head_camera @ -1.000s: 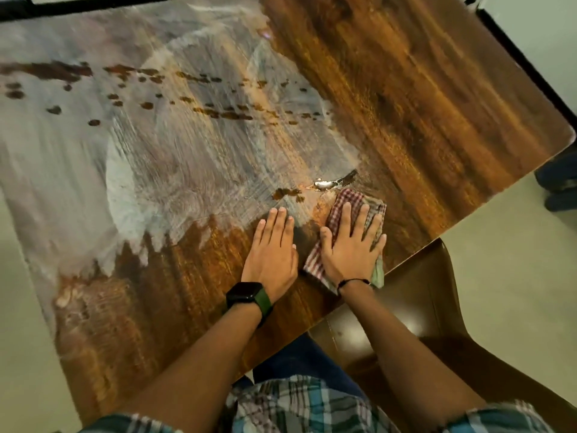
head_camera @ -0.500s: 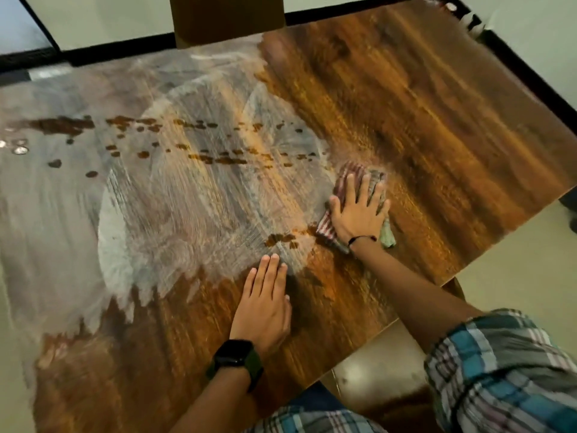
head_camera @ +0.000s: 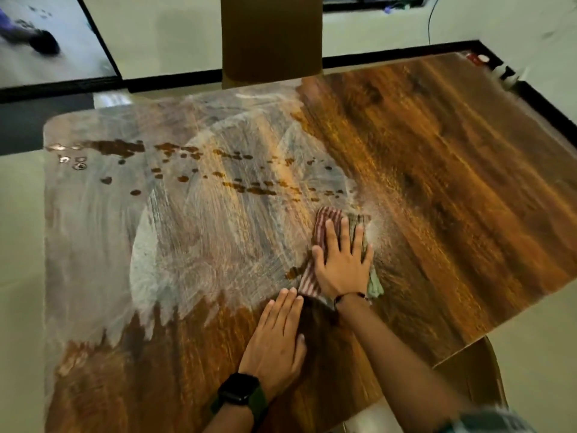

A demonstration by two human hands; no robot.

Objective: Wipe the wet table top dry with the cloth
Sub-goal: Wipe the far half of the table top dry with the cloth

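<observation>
Head view is showing a person leaning over a wooden counter point(head_camera: 437, 182), and I am watching both hands working on it. The right hand point(head_camera: 342, 260) is pressing flat on a folded striped cloth point(head_camera: 324, 218), fingers spread and straight, pinning it rather than gripping it. The left hand point(head_camera: 274, 345) is lying open and flat on the bare wood just beside it, holding nothing and looking like a brace. The cloth is sitting near the middle of the counter, at the border between a smeared, cloudy wet patch point(head_camera: 199, 239) and the drier-looking brown wood to the right.

A band of droplets point(head_camera: 237, 179) is running across the far left part, well apart from the cloth. My worry is that the cloth is getting soaked and is only spreading water into streaks instead of lifting it; pushing outward could also be sending water over the left edge onto the floor. Reaching that far may be dragging a sleeve through the wet.

A brown post point(head_camera: 271, 39) is standing at the far edge. Nothing else on the counter is blocking long strokes.
</observation>
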